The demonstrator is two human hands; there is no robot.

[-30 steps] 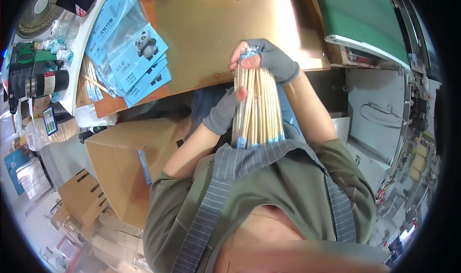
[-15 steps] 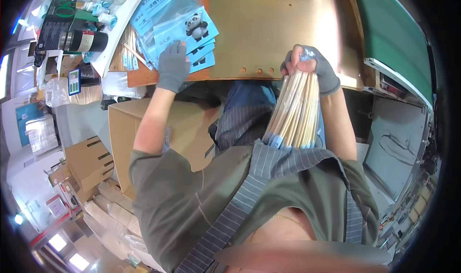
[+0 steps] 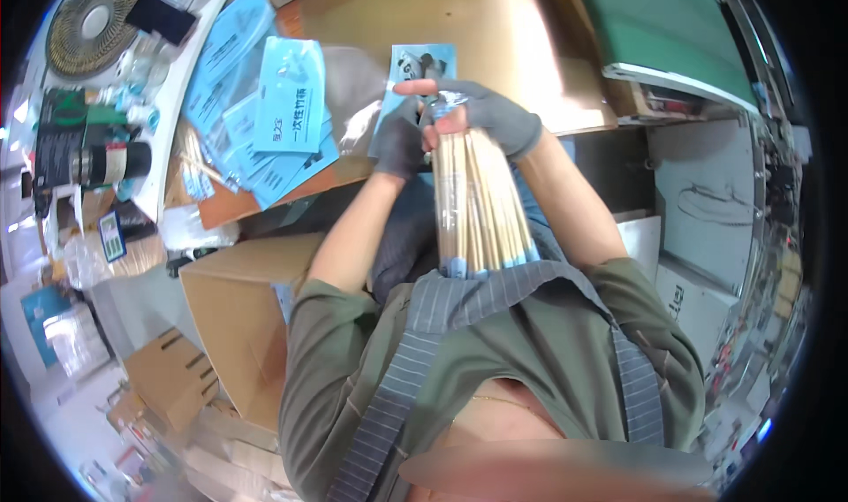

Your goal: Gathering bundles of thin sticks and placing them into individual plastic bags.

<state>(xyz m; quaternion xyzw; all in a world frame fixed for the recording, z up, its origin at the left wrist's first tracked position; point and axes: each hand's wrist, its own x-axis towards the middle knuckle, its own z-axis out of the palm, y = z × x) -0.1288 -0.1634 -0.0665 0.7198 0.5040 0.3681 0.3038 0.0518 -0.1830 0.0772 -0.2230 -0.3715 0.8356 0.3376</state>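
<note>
My right hand (image 3: pixel 505 122), in a grey fingerless glove, grips the upper end of a bundle of wrapped bamboo chopsticks (image 3: pixel 484 203). The bundle hangs down in front of my apron, its clear sleeves blue at the lower ends. My right index finger points left across my left hand (image 3: pixel 399 144), gloved alike and closed at the edge of a light blue plastic bag (image 3: pixel 440 55) with a panda print. That bag stands just behind both hands; its lower part is hidden. To the left, more blue bags (image 3: pixel 293 168) lie in an overlapping pile.
A tan work surface (image 3: pixel 380 11) spreads ahead, with a green board (image 3: pixel 662 34) at its right. Loose wrapped chopsticks (image 3: pixel 196 171) lie left of the pile. A white shelf carries a dark flask (image 3: pixel 110 163) and a fan (image 3: pixel 95 23). Below stands an open cardboard box (image 3: pixel 234 316).
My left hand has moved right from the bag pile, bringing a panda-print bag to the chopsticks. My right hand has shifted left with the bundle. The view has swung slightly.
</note>
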